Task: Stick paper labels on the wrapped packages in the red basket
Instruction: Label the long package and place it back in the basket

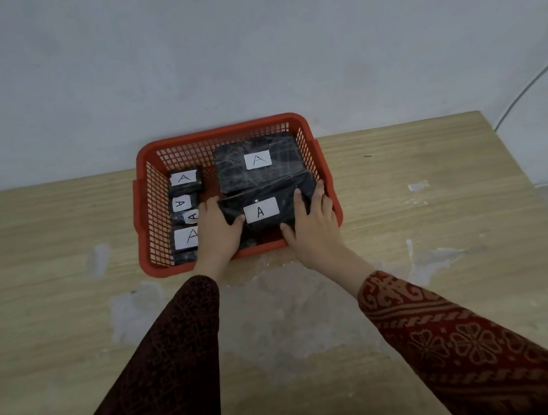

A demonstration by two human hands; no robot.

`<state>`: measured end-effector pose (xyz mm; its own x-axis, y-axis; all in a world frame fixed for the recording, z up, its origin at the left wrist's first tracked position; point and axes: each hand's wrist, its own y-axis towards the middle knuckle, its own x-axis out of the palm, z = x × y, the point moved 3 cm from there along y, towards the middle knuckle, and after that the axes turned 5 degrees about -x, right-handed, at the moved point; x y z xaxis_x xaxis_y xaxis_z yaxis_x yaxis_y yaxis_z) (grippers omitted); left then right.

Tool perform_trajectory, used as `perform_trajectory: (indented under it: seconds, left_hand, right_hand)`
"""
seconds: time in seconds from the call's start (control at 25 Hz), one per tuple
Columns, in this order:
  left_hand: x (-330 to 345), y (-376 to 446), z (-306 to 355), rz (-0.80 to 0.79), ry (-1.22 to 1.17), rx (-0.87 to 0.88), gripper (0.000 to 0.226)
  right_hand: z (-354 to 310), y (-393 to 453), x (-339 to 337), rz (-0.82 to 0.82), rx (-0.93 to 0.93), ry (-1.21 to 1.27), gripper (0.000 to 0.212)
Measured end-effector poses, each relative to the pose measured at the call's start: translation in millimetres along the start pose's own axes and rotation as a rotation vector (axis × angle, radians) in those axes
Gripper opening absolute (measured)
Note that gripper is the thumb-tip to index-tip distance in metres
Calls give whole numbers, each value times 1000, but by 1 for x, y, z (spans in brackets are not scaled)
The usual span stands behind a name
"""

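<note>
Sleeves come first, dark patterned cloth on our left arm [155, 377] and red patterned cloth on our right arm [483, 347], both stretched forward over the wooden table [53, 303] toward the red basket [222, 131].

Our left hand [216, 230] grips the left end of the front package [265, 205], fingers curled over its edge and thumb lying on top beside the label [261, 210]. Our right hand [312, 223] holds the right end, fingers bent round the side and thumb below the near edge. Neither hand is flat or spread; both are clasped on the package from either side, wrists low over the basket's near rim.

That package sits in the front right part of the basket, tilted, its far edge resting against the large package [257, 164] behind it, which also carries a white label marked A. Along the basket's left wall lie the small packages [187, 206], each one we can see showing a label of the same kind, though the lowest is partly hidden by our left hand.

We judge the sticking to be nearly or wholly done, and the step in hand to be settling this labelled package back in place. The next move calls for lowering it flat and letting go, then checking whether anything beneath is unlabelled; we cannot tell from here.
</note>
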<state>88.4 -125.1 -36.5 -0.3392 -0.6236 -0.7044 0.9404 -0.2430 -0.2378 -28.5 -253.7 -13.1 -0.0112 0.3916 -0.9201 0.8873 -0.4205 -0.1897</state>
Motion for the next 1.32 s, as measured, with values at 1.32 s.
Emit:
perform_trajectory:
  seconds: [1.32]
  left_hand:
    - [4,-10,21,-60,432,84,21]
  right_hand:
    - [-3,-4,3,-309,-173,-299,88]
